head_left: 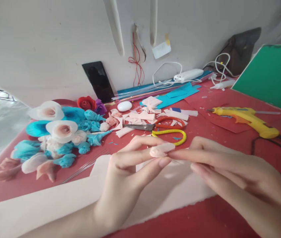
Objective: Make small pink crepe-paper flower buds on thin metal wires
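Note:
My left hand [133, 178] pinches a small rolled bud of pale pink crepe paper [159, 150] between thumb and fingers. A thin end sticks out of it to the right, too fine to make out well. My right hand [232, 175] has its index finger stretched to the bud's right side, touching it, while the thumb stays apart below. Under both hands lies a long pale pink paper sheet [63, 195]. Just beyond the fingers, scissors [152, 127] with one red and one yellow handle lie partly open among pale paper scraps [140, 115].
Blue, white and pink paper flowers [63, 132] pile up at the left, beside thin wires [88, 167]. A yellow glue gun [247, 119] lies at the right with its cord. A phone [98, 81] leans on the wall; a green board [274, 76] stands at the far right.

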### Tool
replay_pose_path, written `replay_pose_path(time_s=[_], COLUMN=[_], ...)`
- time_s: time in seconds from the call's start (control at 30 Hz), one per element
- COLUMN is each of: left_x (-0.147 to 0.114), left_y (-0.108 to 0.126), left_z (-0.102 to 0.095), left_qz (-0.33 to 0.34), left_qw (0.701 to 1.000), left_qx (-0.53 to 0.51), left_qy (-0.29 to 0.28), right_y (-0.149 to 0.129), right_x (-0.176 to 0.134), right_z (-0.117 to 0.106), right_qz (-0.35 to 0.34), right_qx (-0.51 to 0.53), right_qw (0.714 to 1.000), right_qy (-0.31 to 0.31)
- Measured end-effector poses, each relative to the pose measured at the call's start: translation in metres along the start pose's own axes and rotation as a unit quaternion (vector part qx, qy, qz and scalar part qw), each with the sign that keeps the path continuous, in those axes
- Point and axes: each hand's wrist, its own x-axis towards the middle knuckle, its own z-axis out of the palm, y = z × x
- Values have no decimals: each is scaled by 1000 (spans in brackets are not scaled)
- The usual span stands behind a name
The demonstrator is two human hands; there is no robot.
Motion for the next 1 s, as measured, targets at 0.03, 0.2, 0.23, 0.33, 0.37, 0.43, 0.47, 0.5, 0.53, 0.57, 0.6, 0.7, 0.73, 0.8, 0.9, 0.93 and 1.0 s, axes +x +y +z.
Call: replay_pose_path(time_s=[0.03,0.2,0.23,0.33,0.37,0.43,0.47,0.5,0.53,0.57,0.6,0.7,0.73,0.8,0.9,0.93,1.0], left_x=[0,-1,-1,-1,-1,-2,-2,-3,-3,-4,-5,-7,-7,-6,-3,-2,0], left_y=[0,-1,-2,-3,-4,-4,-5,-5,-5,-5,-5,-5,-4,-4,-3,-3,-2], left_z=[0,2,3,3,3,3,4,4,4,5,5,6,5,5,5,5,6], left_qz=[-12,-53,-62,-88,-98,-116,-124,-129,-132,-133,-130,-130,-137,-165,-208,-217,-227], left_qw=[1000,996,994,990,988,987,986,985,984,983,982,977,976,971,962,959,954], left_qx=[-14,-78,-87,-113,-116,-112,-110,-113,-119,-127,-138,-165,-169,-172,-177,-184,-198], left_qy=[0,-3,-2,1,1,2,0,-2,-4,-9,-13,-19,-18,-6,11,12,6], right_y=[-1,-7,-7,-7,-8,-8,-9,-10,-10,-10,-10,-9,-9,-8,-7,-7,-6], right_x=[1,13,14,16,17,18,20,21,23,24,26,27,26,24,21,20,19], right_z=[0,0,0,-3,-3,-3,-3,-2,-1,-1,0,0,0,-1,-1,-1,0], right_qz=[9,68,72,78,79,84,83,77,70,64,61,64,63,54,46,48,53], right_qx=[15,139,149,182,186,178,167,161,158,159,162,181,192,212,238,252,289], right_qw=[1000,988,986,980,979,980,982,984,985,985,985,981,979,975,970,966,956], right_qy=[7,12,6,-26,-33,-26,-21,-12,-10,-10,-12,-27,-32,-38,-33,-27,-15])
